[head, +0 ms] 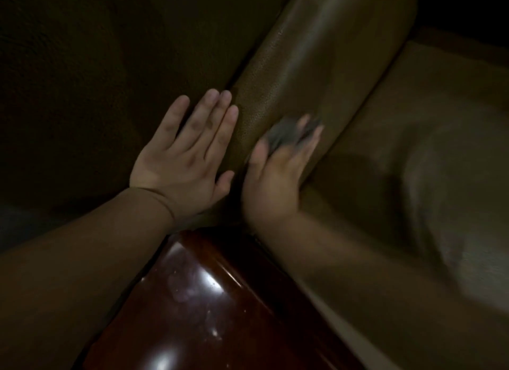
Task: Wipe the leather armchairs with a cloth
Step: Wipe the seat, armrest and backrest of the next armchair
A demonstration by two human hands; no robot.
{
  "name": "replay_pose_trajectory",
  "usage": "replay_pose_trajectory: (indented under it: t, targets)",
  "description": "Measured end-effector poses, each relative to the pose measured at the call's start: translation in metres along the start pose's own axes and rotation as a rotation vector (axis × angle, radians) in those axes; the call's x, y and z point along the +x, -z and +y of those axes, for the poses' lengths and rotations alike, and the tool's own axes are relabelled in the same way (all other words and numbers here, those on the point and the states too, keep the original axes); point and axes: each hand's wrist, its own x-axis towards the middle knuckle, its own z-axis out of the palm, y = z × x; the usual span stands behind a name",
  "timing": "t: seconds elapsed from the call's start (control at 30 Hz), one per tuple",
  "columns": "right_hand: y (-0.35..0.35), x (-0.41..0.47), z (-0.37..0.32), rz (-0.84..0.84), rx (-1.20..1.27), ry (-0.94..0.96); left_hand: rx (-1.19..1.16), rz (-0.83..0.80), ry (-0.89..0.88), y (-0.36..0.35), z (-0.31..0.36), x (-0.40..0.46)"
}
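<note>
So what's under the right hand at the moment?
A grey cloth shows between the blurred right hand's fingers, pressed on the leather armrest. The hand covers most of the cloth.

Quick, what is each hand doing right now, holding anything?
Left hand: open, fingers straight, flat against the side of the brown leather armrest.
Right hand: blurred, gripping a dark grey cloth on that armrest.

Grained leather armrest [289,75]; glossy wood cap [209,301].

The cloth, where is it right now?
In the head view, the grey cloth sits under the blurred right hand on the leather armrest, right of the flat left hand.
</note>
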Motion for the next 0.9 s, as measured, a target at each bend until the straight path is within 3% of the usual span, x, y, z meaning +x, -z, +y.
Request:
replay_pose_trajectory:
  t: [0.07, 0.13, 0.2, 0.27, 0.33, 0.4, 0.47, 0.53, 0.57, 0.63, 0.7, 0.77, 0.83, 0.9]
  targets:
    - [-0.018, -0.066, 0.015, -0.246, -0.010, -0.019, 0.017, 0.018, 0.010, 0.000, 0.002, -0.002]
    - [-0.024, -0.071, 0.038, -0.294, -0.063, 0.000, -0.018, 0.047, 0.013, 0.000, -0.001, 0.000]
    - [-0.020, -0.025, 0.059, -0.084, -0.139, 0.028, -0.073, 0.067, 0.014, -0.002, -0.004, 0.004]
    - [0.003, 0.034, 0.067, 0.106, -0.062, -0.137, -0.118, 0.084, 0.021, -0.005, -0.002, 0.004]
    - [0.010, 0.042, 0.068, 0.113, 0.011, -0.232, -0.144, 0.097, 0.042, -0.009, 0.004, 0.001]
    - [-0.005, -0.005, 0.070, 0.031, 0.009, -0.088, -0.155, 0.110, 0.079, -0.012, 0.010, -0.004]
    - [-0.018, -0.064, 0.075, -0.176, 0.006, 0.041, -0.163, 0.133, 0.114, -0.014, 0.012, -0.005]
    - [-0.016, -0.069, 0.080, -0.311, 0.042, -0.054, -0.176, 0.142, 0.130, -0.014, 0.013, -0.002]
    - [-0.010, -0.047, 0.077, -0.305, 0.032, -0.136, -0.181, 0.147, 0.136, -0.014, 0.014, -0.001]
    - [0.000, 0.001, 0.064, -0.133, -0.004, -0.181, -0.182, 0.144, 0.147, -0.015, 0.016, -0.001]
    - [0.015, 0.046, 0.039, 0.109, 0.032, -0.108, -0.185, 0.137, 0.153, -0.018, 0.018, -0.002]
    - [0.030, 0.075, 0.009, 0.243, 0.027, -0.009, -0.193, 0.140, 0.155, -0.022, 0.018, -0.002]
    - [0.035, 0.075, -0.017, 0.230, -0.030, 0.116, -0.206, 0.143, 0.154, -0.024, 0.019, -0.003]
    - [0.032, 0.054, -0.018, 0.102, -0.145, 0.291, -0.207, 0.142, 0.153, -0.025, 0.021, -0.005]
